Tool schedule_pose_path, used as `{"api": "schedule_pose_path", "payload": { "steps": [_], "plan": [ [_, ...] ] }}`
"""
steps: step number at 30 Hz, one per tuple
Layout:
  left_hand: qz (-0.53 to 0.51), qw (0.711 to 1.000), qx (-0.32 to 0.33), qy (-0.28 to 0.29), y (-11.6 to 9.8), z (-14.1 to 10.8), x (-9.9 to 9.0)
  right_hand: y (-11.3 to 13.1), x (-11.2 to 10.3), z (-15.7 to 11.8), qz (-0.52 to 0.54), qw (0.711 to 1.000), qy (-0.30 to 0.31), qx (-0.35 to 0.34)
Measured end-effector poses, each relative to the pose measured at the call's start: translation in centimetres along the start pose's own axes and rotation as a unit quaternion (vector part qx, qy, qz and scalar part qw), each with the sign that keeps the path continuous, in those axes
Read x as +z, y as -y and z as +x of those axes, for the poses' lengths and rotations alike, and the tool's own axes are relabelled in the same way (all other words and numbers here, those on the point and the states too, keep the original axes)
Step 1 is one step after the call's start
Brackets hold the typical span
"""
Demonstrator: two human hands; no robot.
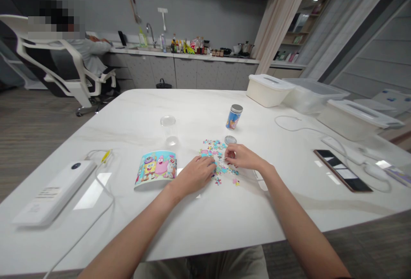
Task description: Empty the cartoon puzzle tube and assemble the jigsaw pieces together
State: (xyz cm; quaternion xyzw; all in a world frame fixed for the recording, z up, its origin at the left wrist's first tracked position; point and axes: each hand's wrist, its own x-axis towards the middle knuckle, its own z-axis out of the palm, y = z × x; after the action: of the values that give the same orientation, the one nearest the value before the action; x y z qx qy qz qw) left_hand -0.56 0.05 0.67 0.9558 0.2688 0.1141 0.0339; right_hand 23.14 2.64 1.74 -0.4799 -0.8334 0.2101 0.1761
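Note:
Small colourful jigsaw pieces (221, 168) lie in a loose pile on the white table. Over the pile's left side rests my left hand (201, 172), palm down, its fingers stretched onto the pieces. My right hand (241, 156) is at the right side with thumb and fingers pinched; a thin pale edge, seemingly of a puzzle piece, shows at the fingertips. Just beyond it lies a round metal lid (230, 140). A curved picture sheet (156, 168) with cartoon figures lies left of my left hand. Behind stand a clear plastic jar (169, 130) and a blue cartoon-printed can (234, 117).
A white power bank (56, 191) with a cable is at the left. To the right lie a phone (342, 170) and a white power strip (340, 148). Lidded storage boxes (269, 91) line the right edge. A person (91, 52) sits in an office chair beyond the table.

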Motion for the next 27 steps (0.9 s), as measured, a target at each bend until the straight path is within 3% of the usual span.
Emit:
{"api": "schedule_pose_path", "payload": {
  "steps": [4, 10, 14, 21, 27],
  "plan": [
    [0.001, 1.0, 0.001, 0.01, 0.0, 0.0, -0.1, -0.9, 0.4, 0.4, -0.029, 0.996, -0.083, 0.008],
    [0.006, 1.0, 0.002, 0.009, -0.1, 0.1, -0.2, -2.0, 0.7, 0.3, -0.078, 0.995, -0.061, -0.001],
    [0.005, 1.0, 0.01, -0.005, 0.0, 0.0, 0.0, -1.5, 1.0, 0.2, -0.08, 0.992, -0.092, -0.006],
    [0.015, 1.0, 0.012, -0.007, 0.0, 0.0, 0.1, -0.8, 2.7, 0.5, -0.09, 0.992, -0.082, -0.02],
    [0.015, 1.0, 0.011, -0.004, 0.0, 0.0, 0.1, -0.4, 2.5, 0.5, -0.069, 0.992, -0.089, -0.052]
  ]
}}
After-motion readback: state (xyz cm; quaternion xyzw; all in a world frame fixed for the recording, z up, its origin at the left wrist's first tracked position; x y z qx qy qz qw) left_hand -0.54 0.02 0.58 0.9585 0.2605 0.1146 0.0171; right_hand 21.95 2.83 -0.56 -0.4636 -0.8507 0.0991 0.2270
